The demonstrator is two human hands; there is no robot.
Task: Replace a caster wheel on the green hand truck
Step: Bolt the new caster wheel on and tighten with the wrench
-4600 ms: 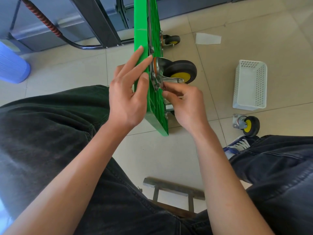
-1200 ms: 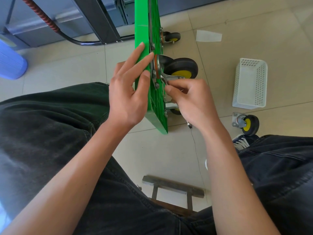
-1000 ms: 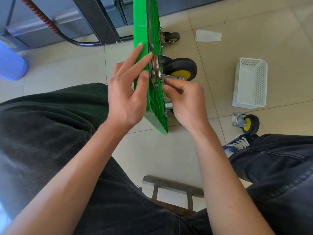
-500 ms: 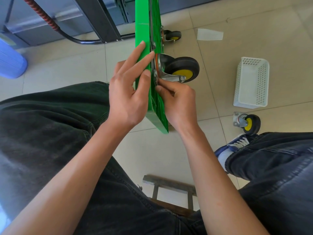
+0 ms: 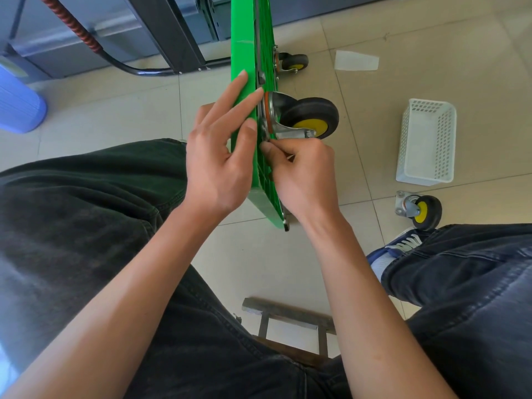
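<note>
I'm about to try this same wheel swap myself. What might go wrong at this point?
1. The green plastic platform stands on edge, steadied only by the left hand; it may tip.
2. The right hand pinches something small at the black-and-yellow caster's mounting plate; dropped, it might roll away across the tiled floor.

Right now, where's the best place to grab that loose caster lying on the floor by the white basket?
Take the loose caster by its black tyre, coming from above: it lies with the yellow hub up and the flat metal plate pointing left towards the green hand truck.
</note>
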